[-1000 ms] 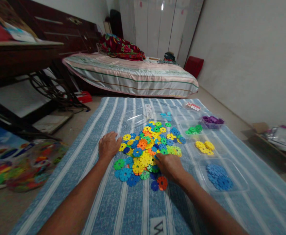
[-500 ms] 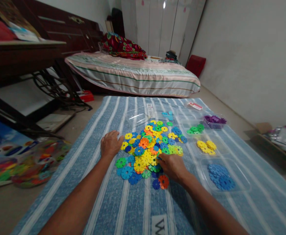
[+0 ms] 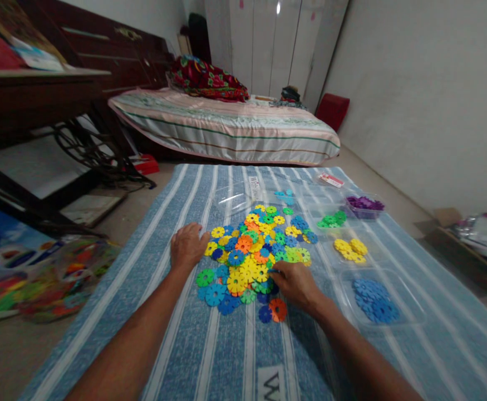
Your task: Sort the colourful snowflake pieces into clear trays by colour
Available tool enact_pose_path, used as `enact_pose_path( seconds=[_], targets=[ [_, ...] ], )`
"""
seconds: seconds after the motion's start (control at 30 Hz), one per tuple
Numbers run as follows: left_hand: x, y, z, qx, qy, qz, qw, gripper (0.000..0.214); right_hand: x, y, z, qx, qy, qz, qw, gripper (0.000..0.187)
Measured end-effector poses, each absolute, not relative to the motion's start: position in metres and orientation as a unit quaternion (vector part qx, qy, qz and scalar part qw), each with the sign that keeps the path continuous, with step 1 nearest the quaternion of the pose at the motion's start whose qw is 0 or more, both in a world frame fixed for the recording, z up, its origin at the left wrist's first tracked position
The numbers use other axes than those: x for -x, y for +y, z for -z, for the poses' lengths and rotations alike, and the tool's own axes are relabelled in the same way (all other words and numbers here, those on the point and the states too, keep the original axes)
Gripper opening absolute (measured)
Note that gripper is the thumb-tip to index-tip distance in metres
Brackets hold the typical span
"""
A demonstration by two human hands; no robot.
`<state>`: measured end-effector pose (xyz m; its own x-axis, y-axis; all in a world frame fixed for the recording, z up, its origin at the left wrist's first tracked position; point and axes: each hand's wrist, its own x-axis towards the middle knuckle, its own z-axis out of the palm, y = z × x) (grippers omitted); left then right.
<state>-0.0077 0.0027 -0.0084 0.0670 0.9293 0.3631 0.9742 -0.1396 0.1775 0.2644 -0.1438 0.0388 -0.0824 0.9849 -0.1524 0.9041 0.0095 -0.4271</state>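
Observation:
A heap of flat snowflake-shaped plastic discs (image 3: pixel 255 253) in yellow, blue, green and orange lies on a blue striped cloth (image 3: pixel 210 345). My left hand (image 3: pixel 187 247) rests at the heap's left edge, fingers curled down on the cloth beside a yellow disc. My right hand (image 3: pixel 294 283) sits on the heap's near right side, fingertips pinched on a blue disc (image 3: pixel 273 272). An orange disc (image 3: pixel 277 309) and a dark blue one (image 3: pixel 264 314) lie just below that hand.
Clear trays to the right hold sorted discs: blue (image 3: pixel 372 301), yellow (image 3: pixel 349 249), green (image 3: pixel 330 220), purple (image 3: pixel 364 204). An empty clear tray (image 3: pixel 235 196) sits behind the heap. A bed (image 3: pixel 226 125) stands beyond, a dark table (image 3: pixel 38 89) and colourful packaging (image 3: pixel 47 275) at left.
My right hand has shifted slightly up and right on the heap and pinches a blue disc. The left hand has hardly moved.

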Motion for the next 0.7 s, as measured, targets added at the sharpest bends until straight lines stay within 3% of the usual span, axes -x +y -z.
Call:
enact_pose_path(
  seconds=[0.7],
  targets=[
    [0.009,0.004,0.01,0.728,-0.654,0.193,0.072,0.034,-0.267,-0.154,-0.022,0.658,-0.694,-0.254,0.143,0.017]
  ],
)
